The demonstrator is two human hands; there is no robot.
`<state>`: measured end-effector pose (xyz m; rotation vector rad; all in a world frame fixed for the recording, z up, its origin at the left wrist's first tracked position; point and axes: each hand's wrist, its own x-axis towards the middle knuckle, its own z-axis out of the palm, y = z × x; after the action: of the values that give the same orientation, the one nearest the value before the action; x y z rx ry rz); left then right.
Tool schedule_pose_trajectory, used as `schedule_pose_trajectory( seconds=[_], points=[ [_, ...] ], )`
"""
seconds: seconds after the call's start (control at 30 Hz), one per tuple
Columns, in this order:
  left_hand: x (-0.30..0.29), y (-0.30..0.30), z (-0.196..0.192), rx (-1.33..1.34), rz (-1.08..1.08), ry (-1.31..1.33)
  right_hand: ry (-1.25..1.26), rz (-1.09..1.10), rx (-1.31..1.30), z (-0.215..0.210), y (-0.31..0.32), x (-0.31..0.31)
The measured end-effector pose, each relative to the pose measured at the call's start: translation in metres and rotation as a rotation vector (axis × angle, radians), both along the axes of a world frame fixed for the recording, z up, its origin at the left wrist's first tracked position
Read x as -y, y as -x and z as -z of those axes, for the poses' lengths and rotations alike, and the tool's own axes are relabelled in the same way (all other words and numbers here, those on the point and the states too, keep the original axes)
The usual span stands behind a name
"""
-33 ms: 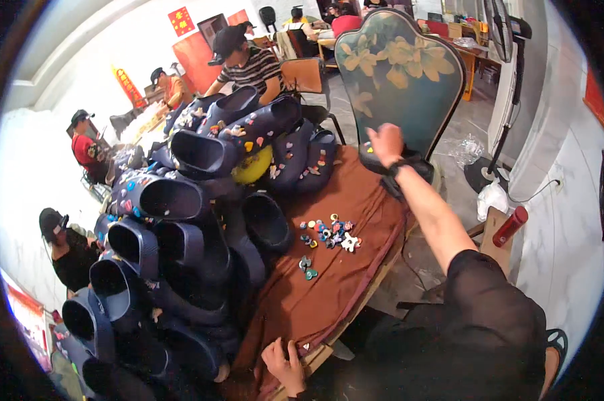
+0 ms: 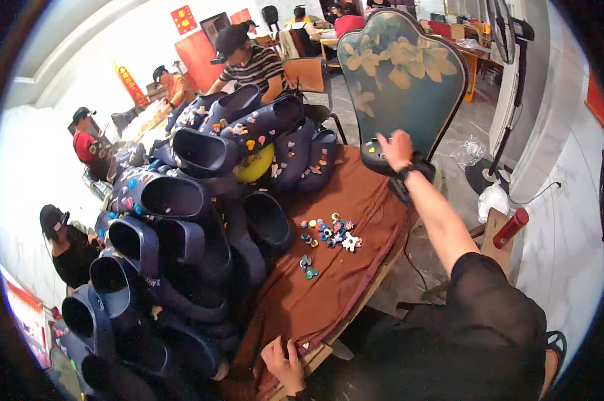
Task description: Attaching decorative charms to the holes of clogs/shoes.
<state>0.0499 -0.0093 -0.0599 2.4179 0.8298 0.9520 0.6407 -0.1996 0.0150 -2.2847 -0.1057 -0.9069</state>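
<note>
My right hand [image 2: 398,150] is stretched forward beside a dark clog [image 2: 374,160] that stands at the far right corner of the table, in front of a chair back. Its thumb sticks out to the left, apart from the fingers, and nothing shows in it. A small yellow charm [image 2: 371,150] sits on that clog. Near the table's front edge my left hand [image 2: 284,364] rests on the cloth, thumb and forefinger spread, holding nothing visible. Between the hands lies a loose group of small coloured shoe charms [image 2: 332,234] on the brown cloth [image 2: 302,301].
A tall heap of navy clogs [image 2: 175,197], some with charms, covers the table's left side. A chair back with painted flowers [image 2: 402,80] rises beyond the far right corner. A red bottle [image 2: 511,228] and a standing fan [image 2: 506,113] are at the right. Several people work further off.
My right hand has shifted slightly to the right and down, and its thumb now stands apart from the fingers. More of the dark clog shows. The left hand has barely moved.
</note>
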Motion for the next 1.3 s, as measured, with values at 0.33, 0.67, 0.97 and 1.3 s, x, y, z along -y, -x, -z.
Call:
schedule_pose_trajectory(
  seconds=[0.33,0.67,0.97,1.3],
  points=[
    [0.001,0.001,-0.002,-0.017,0.011,-0.029,0.245,-0.315,-0.265,0.028,0.044,0.054],
    [0.051,-0.033,-0.053,-0.059,0.423,0.032,-0.591,-1.146,-0.387,-0.05,0.289,0.013],
    [0.045,-0.025,-0.048,0.274,0.412,0.875,0.112,-1.784,-0.669,-0.015,0.427,-0.026],
    [-0.022,0.025,-0.068,-0.091,0.396,0.675,0.072,-1.506,-0.139,-0.019,0.339,-0.061]
  ],
)
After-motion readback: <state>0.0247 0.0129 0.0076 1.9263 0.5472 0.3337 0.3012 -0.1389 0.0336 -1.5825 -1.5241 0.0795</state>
